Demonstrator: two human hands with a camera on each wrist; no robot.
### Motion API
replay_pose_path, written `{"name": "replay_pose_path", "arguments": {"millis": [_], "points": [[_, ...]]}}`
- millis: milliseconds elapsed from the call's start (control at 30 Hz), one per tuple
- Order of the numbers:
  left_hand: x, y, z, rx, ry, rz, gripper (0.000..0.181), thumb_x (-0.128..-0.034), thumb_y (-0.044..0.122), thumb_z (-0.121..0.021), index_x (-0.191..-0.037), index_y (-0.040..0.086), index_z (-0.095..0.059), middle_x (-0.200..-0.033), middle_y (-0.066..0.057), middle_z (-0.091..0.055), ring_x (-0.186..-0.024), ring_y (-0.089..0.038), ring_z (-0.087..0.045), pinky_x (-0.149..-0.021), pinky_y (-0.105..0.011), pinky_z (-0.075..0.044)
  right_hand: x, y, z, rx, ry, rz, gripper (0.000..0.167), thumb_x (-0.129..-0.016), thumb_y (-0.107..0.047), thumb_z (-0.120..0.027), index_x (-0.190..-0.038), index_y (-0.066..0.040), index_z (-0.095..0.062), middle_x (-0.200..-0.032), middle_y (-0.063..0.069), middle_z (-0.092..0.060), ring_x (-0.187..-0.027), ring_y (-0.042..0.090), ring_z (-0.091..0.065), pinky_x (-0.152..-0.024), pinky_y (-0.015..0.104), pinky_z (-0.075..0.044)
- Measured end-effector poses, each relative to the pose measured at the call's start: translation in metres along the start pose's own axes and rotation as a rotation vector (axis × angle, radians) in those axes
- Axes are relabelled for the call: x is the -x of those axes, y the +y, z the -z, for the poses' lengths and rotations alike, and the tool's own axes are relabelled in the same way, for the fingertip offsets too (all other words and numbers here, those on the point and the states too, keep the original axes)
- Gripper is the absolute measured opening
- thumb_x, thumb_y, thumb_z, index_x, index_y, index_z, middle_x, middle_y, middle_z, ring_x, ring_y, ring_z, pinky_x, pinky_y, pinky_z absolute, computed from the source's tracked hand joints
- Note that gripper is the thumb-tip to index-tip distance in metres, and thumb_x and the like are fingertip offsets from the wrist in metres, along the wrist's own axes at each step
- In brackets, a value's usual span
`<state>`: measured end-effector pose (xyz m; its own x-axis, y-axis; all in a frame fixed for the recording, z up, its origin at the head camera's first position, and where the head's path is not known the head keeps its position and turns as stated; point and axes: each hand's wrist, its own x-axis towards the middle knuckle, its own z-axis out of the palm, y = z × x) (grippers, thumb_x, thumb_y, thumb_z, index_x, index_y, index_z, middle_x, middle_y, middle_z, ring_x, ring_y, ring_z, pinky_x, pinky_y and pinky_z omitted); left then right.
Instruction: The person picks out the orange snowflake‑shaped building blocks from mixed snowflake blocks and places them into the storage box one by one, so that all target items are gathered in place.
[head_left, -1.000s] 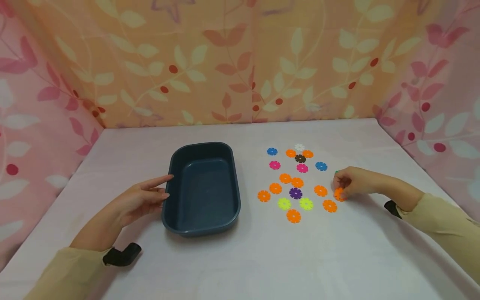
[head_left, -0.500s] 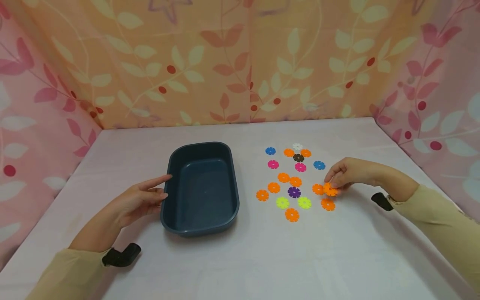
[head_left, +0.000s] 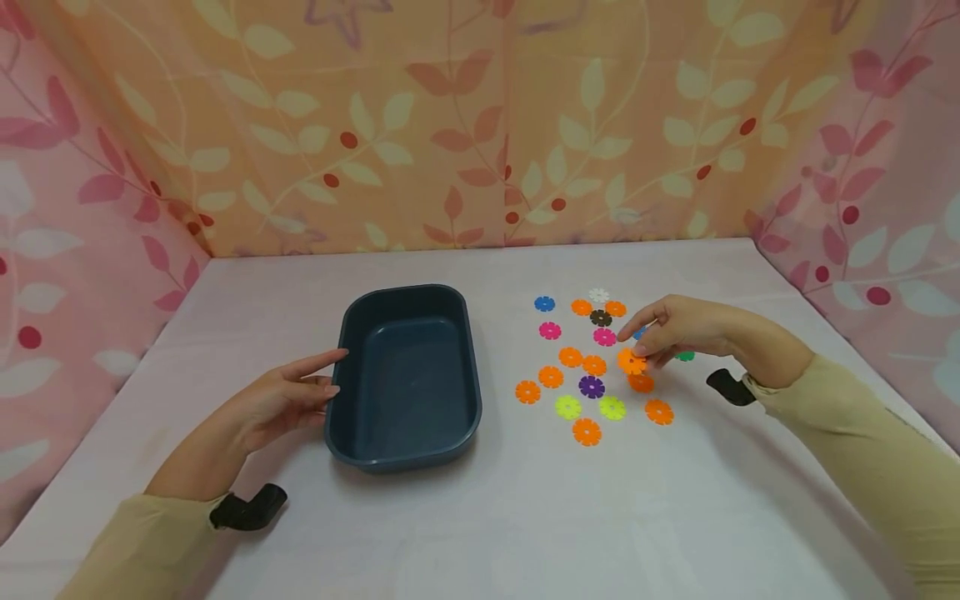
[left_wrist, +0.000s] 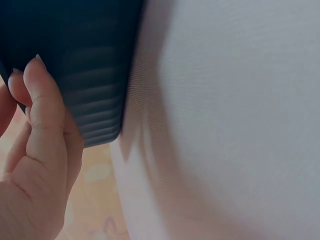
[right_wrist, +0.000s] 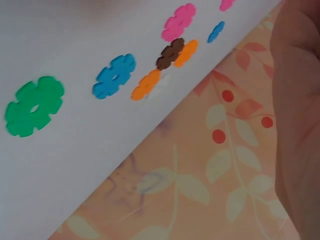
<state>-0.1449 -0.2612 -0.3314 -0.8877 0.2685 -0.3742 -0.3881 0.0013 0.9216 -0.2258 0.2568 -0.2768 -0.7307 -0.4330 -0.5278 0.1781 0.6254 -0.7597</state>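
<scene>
A dark blue plastic basin [head_left: 405, 457] stands upright on the table; no discs show inside. My left hand [head_left: 281, 404] is at its left side, fingertips on the rim. In the left wrist view the fingers [left_wrist: 47, 110] press the ribbed outer wall while others reach over the edge, pinching it. My right hand [head_left: 693, 329] pinches an orange notched plastic disc [head_left: 630, 361] just above another orange disc [head_left: 641, 384]. Near that hand lie a green disc [head_left: 686, 356] and a partly covered blue disc [head_left: 640, 333]. The held disc is out of sight in the right wrist view.
More flat notched discs lie right of the basin: several orange, two yellow [head_left: 568, 407], a purple one [head_left: 592, 387], two pink [head_left: 550, 331], a brown one [head_left: 601, 318], a white one [head_left: 598, 295] and another blue one [head_left: 544, 304]. Patterned cloth [head_left: 450, 125] walls the table's back and sides.
My right hand has lifted the orange disc from the right edge of the group and carried it left. The green disc has come into view. My left hand and the basin have not moved.
</scene>
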Motion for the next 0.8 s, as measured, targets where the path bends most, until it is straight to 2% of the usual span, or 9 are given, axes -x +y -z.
{"name": "replay_pose_path", "arguments": {"millis": [100,300,533,800], "points": [[0.0,0.001,0.0,0.01,-0.001,0.0,0.047,-0.0946,0.001,-0.057,-0.125,0.036,-0.065,-0.091,-0.003,-0.056,-0.078,-0.015,-0.061,-0.071,-0.03,-0.054,-0.003,-0.009,-0.004,-0.026,-0.018,0.028,0.049,-0.092,-0.006,-0.065,-0.133,0.013,-0.047,-0.086,0.009,-0.066,-0.083,0.028,-0.068,-0.083,0.036,-0.054],[0.0,0.002,0.0,-0.001,-0.009,-0.004,0.051,-0.0951,0.001,-0.056,-0.137,0.031,-0.057,-0.092,-0.003,-0.057,-0.079,-0.015,-0.061,-0.071,-0.029,-0.054,-0.011,-0.025,-0.011,-0.059,-0.055,0.088,0.046,-0.092,-0.005,-0.065,-0.131,0.013,-0.049,-0.084,0.008,-0.066,-0.082,0.026,-0.069,-0.084,0.038,-0.054],[0.003,0.004,-0.002,-0.017,-0.001,-0.011,0.045,-0.0943,0.002,-0.058,-0.123,0.035,-0.066,-0.092,-0.004,-0.055,-0.079,-0.014,-0.06,-0.073,-0.029,-0.054,-0.022,-0.04,-0.02,-0.08,-0.107,0.138,0.039,-0.091,-0.006,-0.067,-0.125,0.01,-0.054,-0.083,0.008,-0.064,-0.079,0.025,-0.069,-0.086,0.041,-0.053],[0.003,0.002,-0.001,-0.023,-0.001,-0.012,0.052,-0.0945,0.002,-0.058,-0.14,0.028,-0.055,-0.092,-0.004,-0.055,-0.078,-0.013,-0.061,-0.072,-0.029,-0.055,-0.034,-0.056,-0.034,-0.064,-0.152,0.184,0.045,-0.091,-0.003,-0.065,-0.129,0.014,-0.049,-0.087,0.011,-0.068,-0.078,0.025,-0.069,-0.084,0.038,-0.054]]}}
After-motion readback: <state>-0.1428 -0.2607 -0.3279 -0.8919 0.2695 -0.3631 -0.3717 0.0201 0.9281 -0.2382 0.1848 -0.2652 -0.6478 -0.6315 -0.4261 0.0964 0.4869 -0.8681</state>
